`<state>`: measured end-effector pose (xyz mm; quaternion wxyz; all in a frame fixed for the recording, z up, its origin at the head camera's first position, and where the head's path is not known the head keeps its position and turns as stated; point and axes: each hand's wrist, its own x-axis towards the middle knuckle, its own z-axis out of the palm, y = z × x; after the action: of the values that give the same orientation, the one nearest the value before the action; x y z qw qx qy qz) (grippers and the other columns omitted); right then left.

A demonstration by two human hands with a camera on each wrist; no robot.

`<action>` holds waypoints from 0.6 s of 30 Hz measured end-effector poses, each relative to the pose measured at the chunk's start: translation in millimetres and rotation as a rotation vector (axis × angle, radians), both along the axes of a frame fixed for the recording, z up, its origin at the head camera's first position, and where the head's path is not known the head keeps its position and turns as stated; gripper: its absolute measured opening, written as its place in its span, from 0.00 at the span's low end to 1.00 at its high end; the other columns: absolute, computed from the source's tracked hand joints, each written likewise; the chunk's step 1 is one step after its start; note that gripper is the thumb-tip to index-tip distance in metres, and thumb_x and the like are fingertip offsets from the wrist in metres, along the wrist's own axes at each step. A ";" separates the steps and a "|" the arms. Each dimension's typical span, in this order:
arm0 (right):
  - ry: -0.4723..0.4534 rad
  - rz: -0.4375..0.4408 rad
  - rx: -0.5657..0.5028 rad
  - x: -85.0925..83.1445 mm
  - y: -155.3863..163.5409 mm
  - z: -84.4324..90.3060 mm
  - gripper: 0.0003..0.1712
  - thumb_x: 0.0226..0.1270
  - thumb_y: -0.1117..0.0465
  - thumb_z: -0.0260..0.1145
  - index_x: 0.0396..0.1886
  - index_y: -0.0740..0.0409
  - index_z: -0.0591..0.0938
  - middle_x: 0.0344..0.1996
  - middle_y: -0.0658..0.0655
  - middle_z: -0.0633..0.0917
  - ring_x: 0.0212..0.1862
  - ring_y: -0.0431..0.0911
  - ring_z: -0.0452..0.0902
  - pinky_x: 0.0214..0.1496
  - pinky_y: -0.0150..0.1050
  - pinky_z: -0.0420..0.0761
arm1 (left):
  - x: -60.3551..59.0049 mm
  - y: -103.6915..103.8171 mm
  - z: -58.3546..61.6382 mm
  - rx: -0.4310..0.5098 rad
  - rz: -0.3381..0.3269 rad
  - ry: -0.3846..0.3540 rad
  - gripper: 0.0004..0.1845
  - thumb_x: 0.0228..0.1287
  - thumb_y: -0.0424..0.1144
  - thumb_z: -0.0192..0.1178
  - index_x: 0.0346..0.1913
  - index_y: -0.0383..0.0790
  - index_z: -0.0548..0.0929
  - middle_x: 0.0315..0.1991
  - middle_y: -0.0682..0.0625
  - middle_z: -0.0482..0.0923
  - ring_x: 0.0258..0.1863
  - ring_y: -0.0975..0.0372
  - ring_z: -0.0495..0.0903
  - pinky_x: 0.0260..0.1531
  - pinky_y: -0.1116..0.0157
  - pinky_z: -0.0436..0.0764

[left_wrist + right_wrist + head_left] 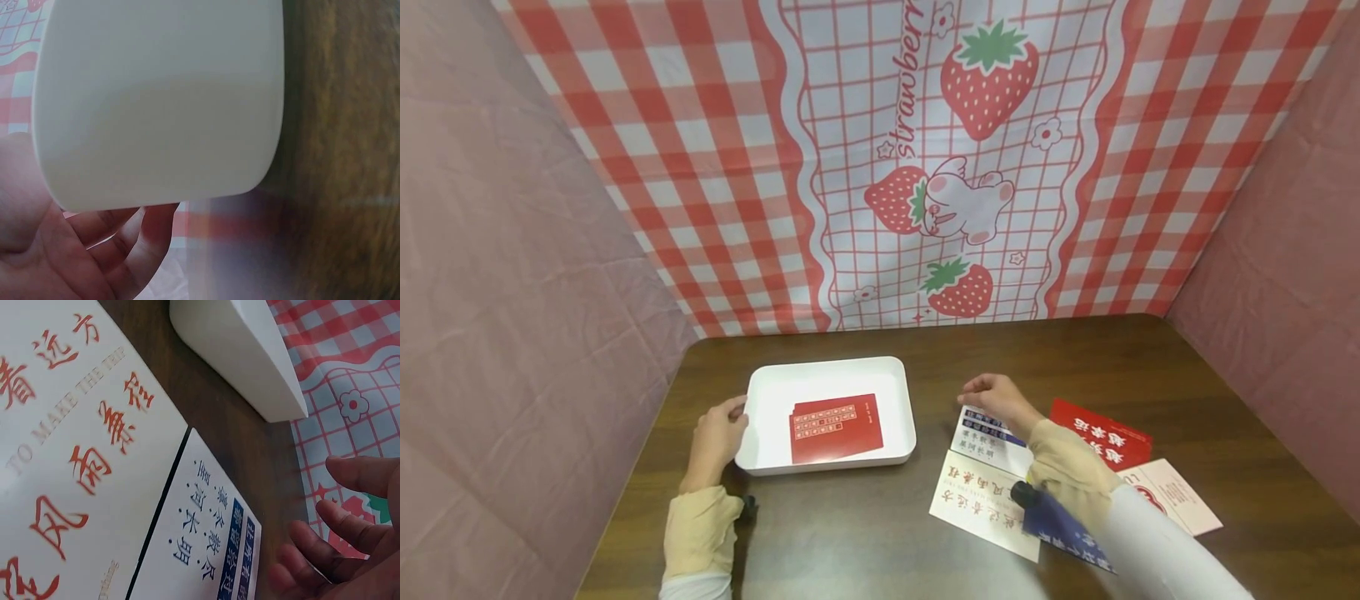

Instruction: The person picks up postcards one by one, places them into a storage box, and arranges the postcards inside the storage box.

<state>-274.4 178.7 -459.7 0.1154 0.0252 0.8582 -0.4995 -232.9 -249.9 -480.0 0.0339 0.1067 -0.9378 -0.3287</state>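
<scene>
Standing in the room, I note first the strawberry-print checked backdrop (925, 158) behind everything, with pink drapes (527, 300) at both sides.

Worktop (842, 533): dark wood grain, carrying all items.

White tray (767, 417): left of centre, flat on the worktop. Inside lies a stack of red cards (837, 427) with gold characters, edges slightly out of square.

Loose cards, right of the tray: cream card (977, 508) with red script, "TO MAKE THE TRIP" legible; pale card (1176, 496) with a red emblem; red card (1105, 435) with white characters; blue card (1063, 525), partly hidden beneath the passing right forearm; white card (985, 444) with dark blue bands, edge against the cream one (overlap unclear).

Left hand (715, 437): at the tray's left end, fingers (155, 237) bent, their tips hidden behind the wall. Cannot tell whether they clamp it or merely lie against it.

Right hand (1000, 402): by the white card's far edge, fingers (359, 474) spread and loosely bent, holding nothing. Contact with the card cannot be told.

Method, my judgement: thin card on smooth wood probably resists a pinch from above. Better to slip a fingertip or nail under the far edge, then oppose with the thumb. Peel slowly so the cream neighbour is not dragged along. Keep the sleeve high over the blue card. Light steadying at the tray should suffice; a hard push could skid it.
</scene>
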 end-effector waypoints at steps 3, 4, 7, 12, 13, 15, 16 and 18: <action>0.037 0.012 0.054 0.8 4.1 -3.3 0.19 0.58 0.63 0.69 0.46 0.71 0.79 0.41 0.64 0.84 0.43 0.49 0.79 0.49 0.42 0.77 | 0.3 0.1 0.4 0.000 -0.003 0.008 0.22 0.68 0.35 0.51 0.63 0.34 0.75 0.54 0.35 0.81 0.54 0.39 0.78 0.54 0.44 0.74; 0.045 0.015 0.068 1.6 5.2 -3.7 0.20 0.57 0.63 0.70 0.47 0.71 0.79 0.42 0.64 0.84 0.43 0.50 0.79 0.49 0.43 0.77 | 0.6 0.2 0.7 0.000 -0.004 0.010 0.22 0.68 0.35 0.51 0.63 0.34 0.75 0.54 0.35 0.81 0.54 0.39 0.78 0.54 0.44 0.74; 0.059 0.034 0.125 4.4 9.6 -5.2 0.22 0.56 0.64 0.70 0.48 0.71 0.78 0.44 0.67 0.83 0.46 0.55 0.79 0.53 0.49 0.77 | 0.8 0.2 1.4 -0.002 -0.006 0.012 0.22 0.67 0.35 0.51 0.63 0.34 0.75 0.53 0.35 0.81 0.54 0.39 0.78 0.54 0.44 0.74; 0.095 0.067 0.280 9.4 16.4 -7.7 0.23 0.55 0.64 0.71 0.49 0.70 0.79 0.45 0.69 0.83 0.48 0.59 0.79 0.55 0.55 0.76 | 0.3 0.4 2.5 -0.001 -0.007 0.008 0.22 0.67 0.35 0.51 0.63 0.34 0.75 0.53 0.35 0.81 0.53 0.40 0.78 0.53 0.44 0.74; 0.105 0.072 0.308 10.3 17.6 -8.4 0.23 0.54 0.63 0.72 0.49 0.70 0.79 0.45 0.69 0.83 0.48 0.59 0.79 0.55 0.55 0.76 | 0.2 0.4 2.4 -0.002 -0.007 0.012 0.22 0.67 0.35 0.51 0.63 0.33 0.76 0.53 0.35 0.81 0.53 0.40 0.79 0.53 0.44 0.74; 0.134 0.089 0.364 11.7 20.5 -10.1 0.24 0.53 0.62 0.73 0.47 0.70 0.79 0.44 0.69 0.83 0.47 0.58 0.79 0.54 0.55 0.76 | 0.2 0.4 1.9 -0.004 -0.008 0.018 0.22 0.67 0.35 0.52 0.62 0.34 0.76 0.52 0.35 0.81 0.53 0.40 0.79 0.53 0.44 0.74; 0.146 0.096 0.386 12.4 21.9 -10.8 0.24 0.52 0.62 0.73 0.47 0.70 0.80 0.44 0.68 0.84 0.46 0.58 0.80 0.54 0.55 0.77 | 0.5 0.5 1.6 -0.004 -0.008 0.023 0.22 0.67 0.35 0.52 0.62 0.33 0.76 0.52 0.35 0.81 0.53 0.40 0.79 0.53 0.44 0.74; 0.164 0.107 0.430 13.8 25.2 -12.3 0.24 0.51 0.61 0.74 0.46 0.69 0.80 0.43 0.67 0.84 0.45 0.57 0.80 0.53 0.54 0.77 | 1.0 0.6 0.5 -0.004 -0.009 0.030 0.21 0.67 0.35 0.52 0.62 0.33 0.77 0.52 0.35 0.82 0.53 0.40 0.79 0.53 0.44 0.74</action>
<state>-260.6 203.8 -472.0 0.0635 -0.0370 0.9515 -0.2986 -231.9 -249.3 -479.4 0.0466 0.0973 -0.9383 -0.3285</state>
